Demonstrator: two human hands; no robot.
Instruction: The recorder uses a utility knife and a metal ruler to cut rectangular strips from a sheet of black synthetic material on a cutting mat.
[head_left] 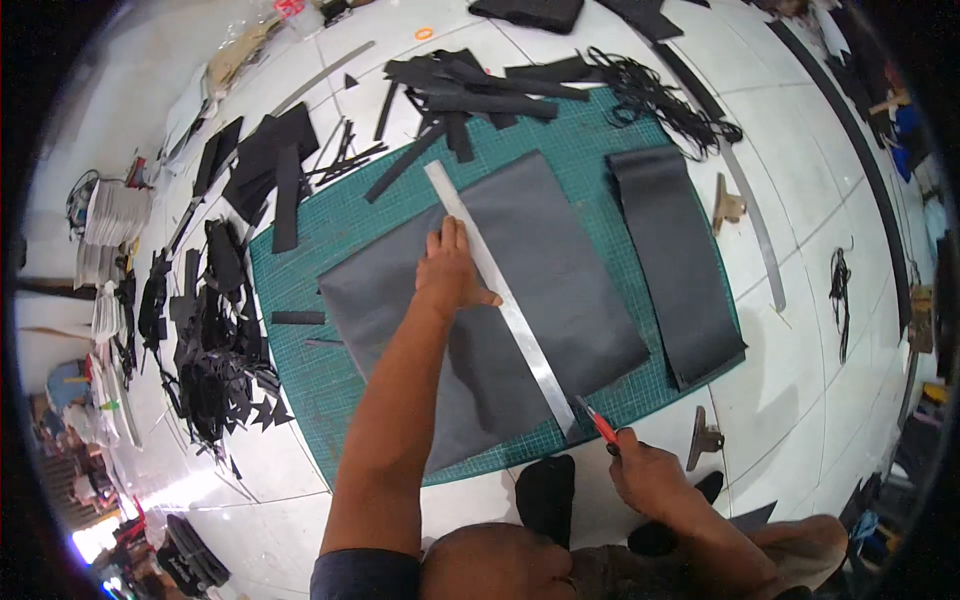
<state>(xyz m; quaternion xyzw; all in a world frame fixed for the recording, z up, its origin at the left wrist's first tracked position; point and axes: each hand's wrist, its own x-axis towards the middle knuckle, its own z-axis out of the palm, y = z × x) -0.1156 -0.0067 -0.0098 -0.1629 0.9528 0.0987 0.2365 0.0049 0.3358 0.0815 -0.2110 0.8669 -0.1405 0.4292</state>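
Observation:
A dark grey sheet (560, 260) of smooth material lies on a green cutting mat (300, 380). Across it, slanting from far left to near right, runs a metal ruler (515, 322). My left hand (450, 268) rests on the sheet and the ruler's left edge, fingers extended and thumb spread out. In my right hand (645, 472) is a red utility knife (602, 425), my fingers wrapped round its handle. The blade points toward the ruler's near end, just to its right; whether its tip touches anything I cannot tell.
A folded dark strip (675, 270) covers the mat's right side. Black offcuts (470, 90) and tangled cords (650, 95) lie at the far edge; a scrap heap (215, 350) is at left. Large metal clips (728, 205) and a curved metal strip (755, 225) sit on the white tiles.

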